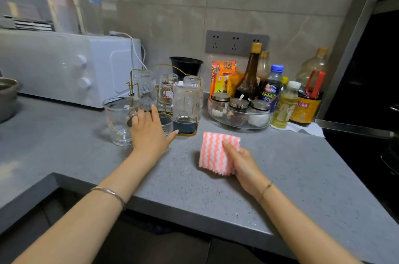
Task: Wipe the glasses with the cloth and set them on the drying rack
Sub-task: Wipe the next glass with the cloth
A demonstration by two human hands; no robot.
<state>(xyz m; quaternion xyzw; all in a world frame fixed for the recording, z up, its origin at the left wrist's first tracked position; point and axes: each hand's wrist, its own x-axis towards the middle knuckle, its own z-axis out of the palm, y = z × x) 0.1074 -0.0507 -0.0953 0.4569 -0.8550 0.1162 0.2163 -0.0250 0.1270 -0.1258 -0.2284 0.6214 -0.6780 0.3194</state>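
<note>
The step in hand looks like picking up the next glass to wipe. The left hand [149, 134] is stretched out over the grey counter [280, 166] with its fingers [154, 112] straight and spread and the thumb swung out to the right, gripping nothing.

2 glasses stand upright on the counter in front of the drying rack [185, 129]. A wide clear glass [117, 121] is just left of the hand, with the outer fingers at its right wall, though I cannot tell if they touch it. A short glass [167, 122] is on the far side of the palm, in the gap between forefinger and thumb, and partly hidden by the hand.

The right hand [244, 164] is nearer and to the right, its fingers curled round a folded pink-and-white striped cloth [216, 155] held just above the counter, well apart from both glasses.

On the rack, at the far centre, about 4 glasses already sit upside down on the gold wire posts.

The next move probably calls for closing the left fingers round 1 of the loose glasses, most likely the short one, lifting it clear of the rack, and bringing it to the cloth.
</note>
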